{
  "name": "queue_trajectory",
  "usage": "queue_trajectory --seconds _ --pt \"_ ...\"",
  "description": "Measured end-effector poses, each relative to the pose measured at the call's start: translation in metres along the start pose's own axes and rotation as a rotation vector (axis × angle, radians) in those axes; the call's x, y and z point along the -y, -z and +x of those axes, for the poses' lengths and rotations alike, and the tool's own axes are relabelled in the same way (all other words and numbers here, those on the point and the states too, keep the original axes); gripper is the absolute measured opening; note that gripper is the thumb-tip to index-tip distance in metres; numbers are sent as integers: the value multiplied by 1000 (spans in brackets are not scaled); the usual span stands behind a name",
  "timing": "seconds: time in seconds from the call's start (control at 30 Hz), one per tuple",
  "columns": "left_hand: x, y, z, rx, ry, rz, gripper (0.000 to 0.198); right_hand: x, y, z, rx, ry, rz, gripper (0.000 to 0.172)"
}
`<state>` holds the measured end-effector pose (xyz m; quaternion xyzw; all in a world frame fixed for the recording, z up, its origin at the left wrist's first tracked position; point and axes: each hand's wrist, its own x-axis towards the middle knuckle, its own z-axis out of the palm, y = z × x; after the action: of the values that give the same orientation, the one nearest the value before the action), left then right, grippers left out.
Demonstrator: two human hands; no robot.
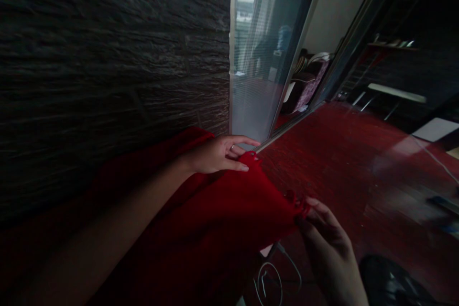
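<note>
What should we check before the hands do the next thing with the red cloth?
1. The left hand grips a corner of the red cloth: ok.
2. The right hand pinches the other corner: ok.
3. The edge between the hands is pulled straight: ok.
4. The cloth hangs free of the white cable underneath: cannot tell.
5. Enough light to see the cloth's lower part: not ok.
</note>
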<state>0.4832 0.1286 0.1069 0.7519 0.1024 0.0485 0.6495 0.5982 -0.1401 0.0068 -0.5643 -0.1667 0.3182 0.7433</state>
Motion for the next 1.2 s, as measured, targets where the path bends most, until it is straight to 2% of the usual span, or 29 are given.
queue_trajectory --seconds 0.17,0.33,0.5,0.57,0.67,0.7,0.73,0.83,0.87,0.93,1.03,1.1,1.2 --pt "-1 -18 0 93 -64 -82 57 -6 1 -11 -9 -103 119 41" --pt "6 -23 1 75 -50 -184 60 -17 -4 2 -44 -73 115 39" --pt "15 -27 5 50 -64 -193 64 -23 -10 22 -69 -63 109 59" --pt "14 -30 5 32 -75 -111 63 -18 -11 33 -94 52 -45 72" --pt "9 -35 2 -2 -157 81 57 -2 -14 52 -119 377 -361 81" --pt "7 -37 1 -10 -195 143 55 4 -16 59 -48 441 -420 81" --pt "5 -39 -1 -15 -231 195 53 10 -19 67 82 455 -432 81" --pt "0 -46 -6 -23 -304 296 52 20 -30 89 560 286 -275 85" --pt "-1 -48 -8 -25 -317 320 52 21 -34 95 663 224 -229 83" --pt "-3 -50 -11 -29 -336 381 50 21 -41 102 765 142 -227 69" --pt "-3 -53 -15 -55 -383 558 46 18 -45 103 751 139 -310 41" --pt "-2 -56 -18 -96 -448 685 45 18 -44 98 677 237 -335 28" --pt "1 -62 -20 -194 -528 771 46 22 -41 91 602 467 -390 15"
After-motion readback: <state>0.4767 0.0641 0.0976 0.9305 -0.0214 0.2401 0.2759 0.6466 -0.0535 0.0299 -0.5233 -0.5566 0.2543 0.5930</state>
